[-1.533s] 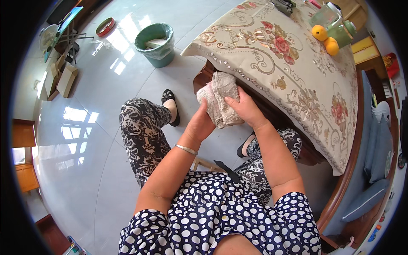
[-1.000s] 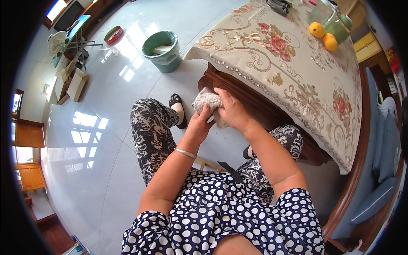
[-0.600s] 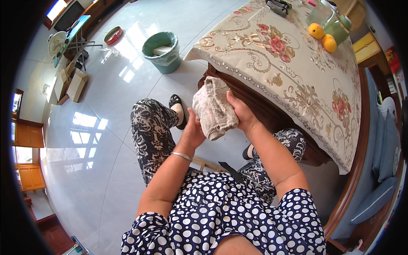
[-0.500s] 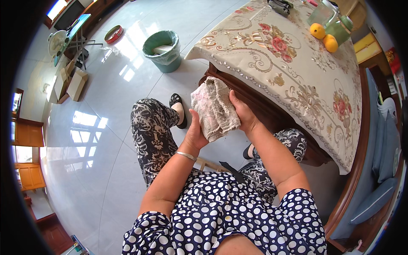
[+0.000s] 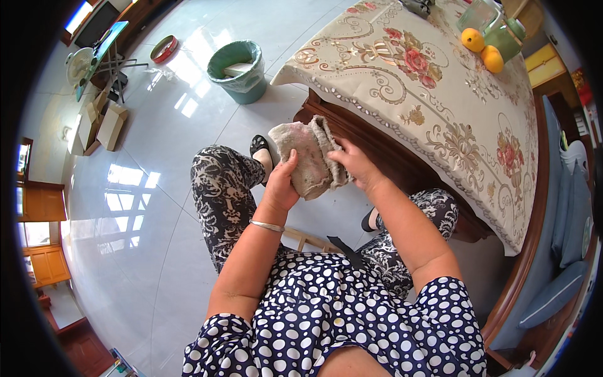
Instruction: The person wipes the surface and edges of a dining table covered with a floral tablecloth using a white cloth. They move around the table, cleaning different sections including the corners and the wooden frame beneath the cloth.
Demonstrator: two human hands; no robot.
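A worn beige cloth [image 5: 303,152] with faint pink patches is held up in front of me, folded into a thick pad. My left hand [image 5: 284,182] grips its lower left side, thumb on top and the other fingers hidden underneath. At the right edge, my right hand [image 5: 357,164] pinches a loose layer of the cloth, which stands apart from the rest of the pad. The cloth hangs above the floor between my knees, beside the near corner of the table.
To the right stands a table with a flowered tablecloth [image 5: 377,69], bearing two orange fruits [image 5: 482,50] and a green jug [image 5: 504,39]. A lined green bin [image 5: 237,72] stands on the tiled floor ahead. Cardboard boxes [image 5: 103,122] lie far left; a blue-cushioned wooden bench [image 5: 559,207] is at right.
My right hand has shifted its grip and pulls the right-hand layer of the cloth away from the pad. The pad has tilted and moved slightly left.
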